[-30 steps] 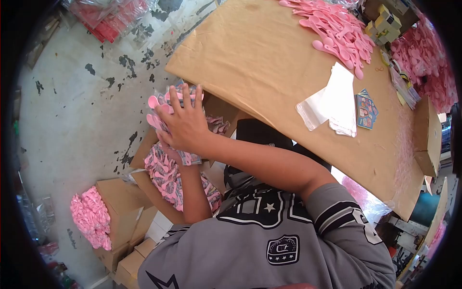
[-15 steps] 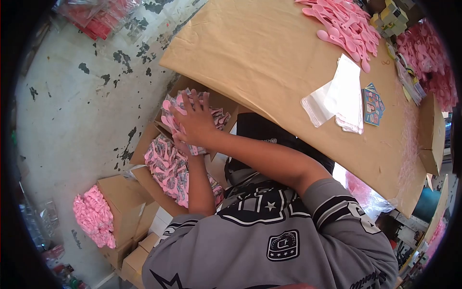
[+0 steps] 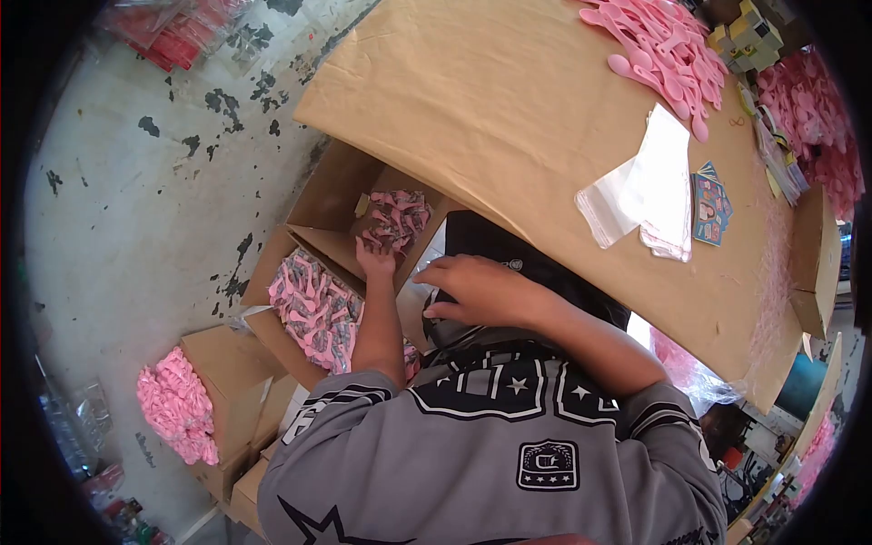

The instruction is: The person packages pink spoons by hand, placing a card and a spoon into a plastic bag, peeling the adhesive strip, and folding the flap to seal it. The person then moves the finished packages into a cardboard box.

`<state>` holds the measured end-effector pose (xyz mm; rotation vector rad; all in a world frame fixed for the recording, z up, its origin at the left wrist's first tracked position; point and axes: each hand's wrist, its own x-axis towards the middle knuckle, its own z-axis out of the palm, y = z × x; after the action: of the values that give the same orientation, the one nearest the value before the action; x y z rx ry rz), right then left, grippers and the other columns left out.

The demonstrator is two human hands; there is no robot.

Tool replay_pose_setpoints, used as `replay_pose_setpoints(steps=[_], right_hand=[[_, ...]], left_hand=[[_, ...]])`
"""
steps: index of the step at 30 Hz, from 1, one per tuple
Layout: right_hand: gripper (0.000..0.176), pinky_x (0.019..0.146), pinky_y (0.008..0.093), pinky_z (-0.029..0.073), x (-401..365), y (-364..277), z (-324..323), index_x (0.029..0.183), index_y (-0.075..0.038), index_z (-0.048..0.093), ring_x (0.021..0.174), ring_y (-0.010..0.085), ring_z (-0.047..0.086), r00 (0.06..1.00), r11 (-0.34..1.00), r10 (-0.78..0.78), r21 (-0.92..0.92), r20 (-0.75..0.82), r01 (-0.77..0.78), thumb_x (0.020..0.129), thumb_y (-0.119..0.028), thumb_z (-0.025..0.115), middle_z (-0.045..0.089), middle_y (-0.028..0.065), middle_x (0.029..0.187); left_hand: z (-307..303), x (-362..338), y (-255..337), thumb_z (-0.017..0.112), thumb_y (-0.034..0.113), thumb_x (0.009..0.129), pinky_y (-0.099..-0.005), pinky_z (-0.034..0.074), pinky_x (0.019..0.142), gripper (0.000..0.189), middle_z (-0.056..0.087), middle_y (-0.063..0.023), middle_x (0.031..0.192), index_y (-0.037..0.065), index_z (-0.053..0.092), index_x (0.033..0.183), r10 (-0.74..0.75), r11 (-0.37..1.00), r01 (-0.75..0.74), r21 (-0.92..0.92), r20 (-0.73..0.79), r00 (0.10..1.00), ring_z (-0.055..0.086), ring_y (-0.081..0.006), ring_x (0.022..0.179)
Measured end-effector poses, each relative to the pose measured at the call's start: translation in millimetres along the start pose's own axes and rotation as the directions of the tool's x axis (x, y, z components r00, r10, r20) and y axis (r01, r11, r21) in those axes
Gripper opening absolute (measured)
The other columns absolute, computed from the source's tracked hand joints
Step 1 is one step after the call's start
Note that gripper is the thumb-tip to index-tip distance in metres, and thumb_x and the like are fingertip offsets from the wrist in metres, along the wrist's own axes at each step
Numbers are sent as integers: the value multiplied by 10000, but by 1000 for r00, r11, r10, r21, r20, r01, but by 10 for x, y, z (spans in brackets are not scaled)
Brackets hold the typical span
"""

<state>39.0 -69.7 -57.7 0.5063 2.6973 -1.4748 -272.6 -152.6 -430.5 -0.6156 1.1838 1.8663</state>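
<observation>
My left hand [image 3: 375, 259] reaches over the inner wall of an upper cardboard box [image 3: 313, 195], fingers outstretched, with nothing seen in it. Just beyond its fingertips, bagged pink spoons [image 3: 400, 218] lie in the bottom of that box. My right hand [image 3: 472, 287] hovers before my body, right of the box, its fingers apart and no object visible in it. Below my left hand, beside the forearm, a second box holds a heap of bagged pink spoons [image 3: 313, 304].
A paper-covered table [image 3: 436, 109] carries loose pink spoons [image 3: 658, 54], clear plastic bags [image 3: 649, 182] and printed cards [image 3: 710, 207]. At lower left, pink bundles [image 3: 177, 404] spill from another carton [image 3: 236, 381]. An open carton [image 3: 813, 259] stands at the table's right end.
Both hands held a bunch of bagged pink spoons over the upper box. They have let it go, the right hand has moved right toward my body, and the box's inside shows.
</observation>
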Motion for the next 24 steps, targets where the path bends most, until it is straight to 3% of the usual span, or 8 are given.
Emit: replay_pose_setpoints(steps=[6, 9, 13, 14, 17, 20, 22, 24], right_hand=[[482, 945, 470, 568, -651, -179, -236, 1360, -25, 618, 1083, 399, 696, 959, 962, -208, 137, -191, 236, 975, -292, 730, 702, 205, 1173], [508, 991, 409, 552, -1088, -379, -579, 1427, -11, 587, 1210, 316, 677, 989, 856, -142, 497, -42, 144, 1007, -265, 714, 667, 186, 1342], [484, 1002, 388, 554, -1390, -181, -525, 1430, -20, 596, 1206, 305, 692, 980, 734, 37, 671, -195, 106, 1023, -260, 700, 658, 142, 1409], [484, 1044, 407, 529, -1411, -98, -491, 1430, -40, 602, 1252, 326, 664, 962, 903, 13, 415, -274, 106, 1045, -327, 660, 651, 145, 1421], [539, 1078, 446, 496, -1388, 349, 12, 1371, -34, 630, 1237, 346, 655, 832, 998, -23, 42, -555, 56, 1027, -448, 653, 690, 173, 1323], [503, 1087, 456, 481, -1530, 625, 73, 1359, -57, 646, 1259, 341, 628, 790, 940, 331, 109, -517, -322, 1019, -429, 659, 668, 158, 1355], [451, 1086, 461, 479, -1784, 1064, 400, 1355, -74, 655, 1267, 337, 612, 620, 870, 476, 228, -624, -437, 1021, -376, 653, 656, 144, 1369], [408, 1089, 458, 476, -2248, 1477, 832, 1348, -79, 660, 1276, 350, 609, 446, 875, 359, 130, -820, -467, 1023, -324, 637, 655, 150, 1381]], left_hand=[[616, -278, 218, 602, 443, 1030, -464, 391, 1116, 596, 559, -94, 1383, 82, 474, 1487, 270, 956, -275, 98, 62, 961, 537, -278, 1275], [1171, -746, 327, 554, 395, 1064, -410, 438, 1056, 457, 662, -50, 1205, 96, 548, 1411, 335, 890, -389, 239, 237, 912, 596, -216, 1169], [1464, -769, 8, 593, 371, 1057, -391, 471, 1031, 492, 651, -78, 1278, 67, 528, 1438, 68, 887, -307, 344, 560, 826, 608, -207, 1162], [1394, -428, -234, 618, 357, 1047, -399, 487, 1030, 522, 643, -90, 1332, 53, 516, 1459, -22, 899, -255, 356, 619, 785, 605, -215, 1210], [1519, -440, -652, 615, 361, 1050, -400, 485, 1039, 527, 636, -106, 1349, 44, 515, 1460, -204, 848, -206, 489, 658, 725, 604, -226, 1224], [1551, -526, -672, 612, 365, 1053, -400, 483, 1048, 534, 628, -121, 1366, 35, 515, 1461, -289, 708, -293, 642, 643, 709, 602, -236, 1238], [1464, -613, -544, 609, 368, 1055, -401, 482, 1054, 538, 623, -132, 1377, 28, 514, 1461, -321, 587, -366, 722, 623, 714, 601, -244, 1248], [1317, -731, -373, 607, 370, 1057, -401, 481, 1060, 542, 618, -142, 1388, 22, 514, 1462, -333, 461, -431, 776, 601, 727, 600, -251, 1257]])
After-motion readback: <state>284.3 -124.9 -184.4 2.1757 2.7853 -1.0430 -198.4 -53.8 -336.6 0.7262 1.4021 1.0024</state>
